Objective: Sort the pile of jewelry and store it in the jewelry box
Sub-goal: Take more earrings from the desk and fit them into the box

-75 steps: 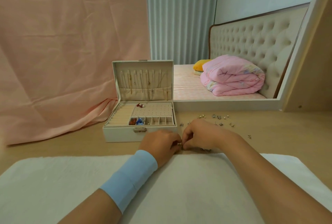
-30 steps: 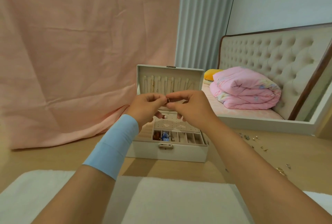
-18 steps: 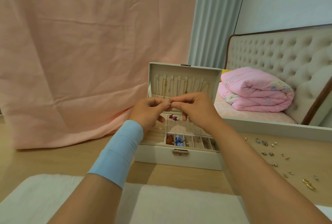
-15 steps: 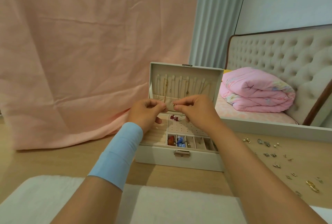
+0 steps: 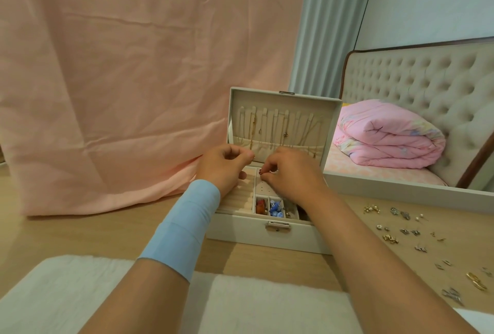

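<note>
One tiny earring [image 5: 260,172] is pinched in the right hand [image 5: 291,175], so poke it softly into a hole in the jewelry box [image 5: 240,234], while the left hand [image 5: 223,166] has its fingertips pressed together.

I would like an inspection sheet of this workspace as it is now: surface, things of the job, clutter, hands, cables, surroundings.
Surface: wooden table, with a white mat at the near edge.
Job's things: jewelry box open, lid upright; necklaces hang in the lid; beads, red and blue, in the front compartments; loose jewelry scattered on the table, right of the box.
Clutter: nothing seen.
Hands: left hand over the box, fingers curled; whether it holds anything is too small to tell. Right hand pinches a small reddish earring above the perforated panel.
Cables: nothing seen.
Surroundings: pink cloth behind, grey curtain, pink quilt and tufted headboard at the right.
</note>
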Demonstrator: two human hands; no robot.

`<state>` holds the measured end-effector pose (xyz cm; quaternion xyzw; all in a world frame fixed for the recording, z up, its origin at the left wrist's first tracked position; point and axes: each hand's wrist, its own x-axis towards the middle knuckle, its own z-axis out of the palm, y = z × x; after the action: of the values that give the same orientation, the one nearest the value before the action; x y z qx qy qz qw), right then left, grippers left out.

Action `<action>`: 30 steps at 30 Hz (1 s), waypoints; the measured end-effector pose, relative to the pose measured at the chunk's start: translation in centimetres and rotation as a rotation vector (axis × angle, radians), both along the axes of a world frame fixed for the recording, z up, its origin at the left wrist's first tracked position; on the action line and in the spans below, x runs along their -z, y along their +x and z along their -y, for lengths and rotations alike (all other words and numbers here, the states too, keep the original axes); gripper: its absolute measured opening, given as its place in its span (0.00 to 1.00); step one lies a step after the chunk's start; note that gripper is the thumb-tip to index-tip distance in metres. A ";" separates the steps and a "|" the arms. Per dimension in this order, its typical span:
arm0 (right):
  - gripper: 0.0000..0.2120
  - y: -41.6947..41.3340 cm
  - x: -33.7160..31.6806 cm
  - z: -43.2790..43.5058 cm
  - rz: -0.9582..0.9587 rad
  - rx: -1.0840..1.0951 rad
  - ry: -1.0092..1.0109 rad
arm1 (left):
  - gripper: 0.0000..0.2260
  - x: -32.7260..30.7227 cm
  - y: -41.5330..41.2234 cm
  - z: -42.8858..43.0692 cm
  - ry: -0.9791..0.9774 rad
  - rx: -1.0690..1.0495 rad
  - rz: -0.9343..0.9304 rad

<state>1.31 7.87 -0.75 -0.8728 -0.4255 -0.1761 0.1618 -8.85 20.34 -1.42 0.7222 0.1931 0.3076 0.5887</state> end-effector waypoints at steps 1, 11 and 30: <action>0.03 0.1 -0.1 0.2 -0.007 -0.016 -0.017 | 0.05 0.0 0.0 0.0 0.001 0.006 -0.001; 0.12 0.8 -1.0 1.7 -0.349 -0.194 0.203 | 0.05 -0.5 -0.5 0.5 0.003 0.031 -0.004; 0.11 -0.4 -2.1 2.8 -0.656 -0.413 0.579 | 0.08 -1.6 -0.6 1.7 -0.050 0.202 -0.048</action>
<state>0.89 5.03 1.37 -0.6987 -0.4497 0.0329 0.5554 -9.48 18.62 0.21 0.7303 0.1410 0.2243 0.6296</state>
